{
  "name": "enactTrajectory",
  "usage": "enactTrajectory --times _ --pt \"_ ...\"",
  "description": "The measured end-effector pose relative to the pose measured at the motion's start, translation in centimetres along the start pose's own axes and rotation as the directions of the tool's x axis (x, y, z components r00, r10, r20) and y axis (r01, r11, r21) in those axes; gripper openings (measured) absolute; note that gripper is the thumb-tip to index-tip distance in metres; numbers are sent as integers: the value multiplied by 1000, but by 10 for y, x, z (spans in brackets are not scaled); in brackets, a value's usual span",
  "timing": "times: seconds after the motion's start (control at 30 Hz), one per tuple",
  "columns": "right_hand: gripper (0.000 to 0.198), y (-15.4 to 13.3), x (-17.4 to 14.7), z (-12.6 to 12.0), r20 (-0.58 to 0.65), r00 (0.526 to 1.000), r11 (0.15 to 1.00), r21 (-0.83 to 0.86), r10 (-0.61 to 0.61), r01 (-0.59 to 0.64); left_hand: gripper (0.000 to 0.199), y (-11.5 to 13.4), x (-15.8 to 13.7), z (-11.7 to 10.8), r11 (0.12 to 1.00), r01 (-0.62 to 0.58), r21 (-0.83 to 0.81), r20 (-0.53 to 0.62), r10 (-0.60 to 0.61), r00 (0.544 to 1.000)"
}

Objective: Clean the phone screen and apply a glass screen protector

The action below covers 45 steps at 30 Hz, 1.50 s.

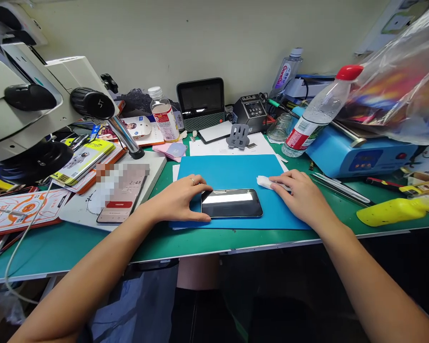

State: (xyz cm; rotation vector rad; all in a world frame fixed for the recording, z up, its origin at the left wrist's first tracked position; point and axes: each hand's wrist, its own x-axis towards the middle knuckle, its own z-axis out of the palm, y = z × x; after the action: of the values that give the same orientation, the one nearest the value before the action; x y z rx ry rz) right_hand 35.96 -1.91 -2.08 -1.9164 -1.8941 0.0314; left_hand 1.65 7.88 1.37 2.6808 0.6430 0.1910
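A black smartphone [231, 205] lies flat, screen up, on a blue mat [232, 166], with a bright reflection across its glass. My left hand [180, 200] grips its left end, thumb along the near edge and fingers at the far edge. A ring shows on one finger. To the right of the phone, my right hand [296, 195] pinches a crumpled white tissue [266, 182] just above or on the mat; I cannot tell whether it touches. The tissue is apart from the phone.
Left are a microscope [93, 105], stacked boxes and a lit phone [123, 193]. Behind stand a drink bottle [164, 116], a dark-screened device [200, 100] and a grey holder [239, 136]. Rightward are a red-capped bottle [316, 114], a blue machine [361, 152], tweezers [339, 188] and a yellow bottle [393, 212].
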Motion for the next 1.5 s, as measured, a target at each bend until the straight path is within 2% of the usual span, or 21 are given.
enactTrajectory --times 0.17,0.3,0.37,0.53,0.7,0.83,0.93,1.07,1.33,1.5 --pt "31 -14 3 -2 -23 1000 999 47 -21 22 70 0 0 0 1000 -5 -4 5 5 1000" --pt "21 -46 -8 -11 -136 990 989 141 -26 45 70 -2 -2 1 1000 -17 17 -2 17 1000" --pt "18 -62 -12 -14 -151 987 982 168 -61 86 70 -2 -2 2 1000 -19 21 -2 19 1000" --pt "20 -78 -16 -10 -98 983 981 97 -156 166 70 -2 -1 3 1000 -27 17 -12 27 1000" --pt "24 -85 -29 -8 40 961 962 21 -273 272 70 -3 0 3 996 -59 70 -35 62 997" --pt "25 -94 -41 -9 31 953 954 8 -300 300 68 -4 -1 3 996 -67 54 -44 70 997" --pt "24 -100 -44 -6 75 934 937 3 -349 350 67 -3 -1 3 996 -67 51 -50 69 996" --pt "24 -115 -43 -1 82 933 936 7 -351 352 67 -3 -1 3 996 -75 47 -51 77 996" --pt "27 -171 -20 24 124 922 930 77 -366 359 55 -6 -2 7 997 -82 13 -77 83 994" --pt "29 -161 -20 20 102 925 925 144 -367 351 60 -5 -1 7 997 -79 15 -61 79 995"
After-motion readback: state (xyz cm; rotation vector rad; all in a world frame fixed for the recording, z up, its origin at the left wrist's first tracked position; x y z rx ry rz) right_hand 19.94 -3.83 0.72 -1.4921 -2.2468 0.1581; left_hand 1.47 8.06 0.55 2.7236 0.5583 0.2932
